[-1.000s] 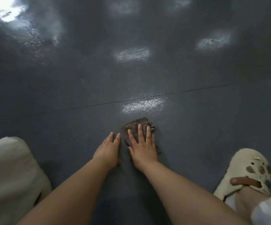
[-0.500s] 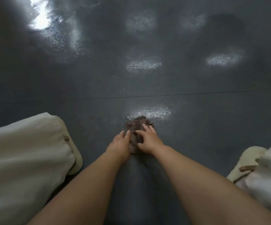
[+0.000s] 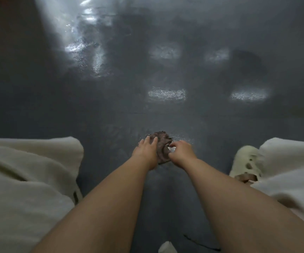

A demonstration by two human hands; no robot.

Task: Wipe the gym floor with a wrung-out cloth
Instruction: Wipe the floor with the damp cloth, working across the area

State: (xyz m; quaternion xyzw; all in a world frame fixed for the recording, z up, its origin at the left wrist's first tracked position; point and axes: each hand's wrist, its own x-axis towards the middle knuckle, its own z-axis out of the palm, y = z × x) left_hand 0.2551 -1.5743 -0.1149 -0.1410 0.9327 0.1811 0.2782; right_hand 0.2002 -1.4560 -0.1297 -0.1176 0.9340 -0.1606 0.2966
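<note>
head view, left hand (image 3: pixel 146 152) flat on cloth (image 3: pixel 161 143), right hand (image 3: pixel 181 151) pinching it

Your left hand (image 3: pixel 146 151) lies with straight fingers on the left edge of the bunched brown cloth (image 3: pixel 163 146), which sits on the dark gym floor (image 3: pixel 111 110). Your right hand (image 3: pixel 181 151) has its fingers curled, pinching the cloth's right side. Pale trouser legs (image 3: pixel 25 179) frame both forearms, and a cream perforated clog (image 3: pixel 246 161) rests on the floor at the right. Bright patches of light (image 3: pixel 166 93) gleam on the floor beyond the cloth.
</note>
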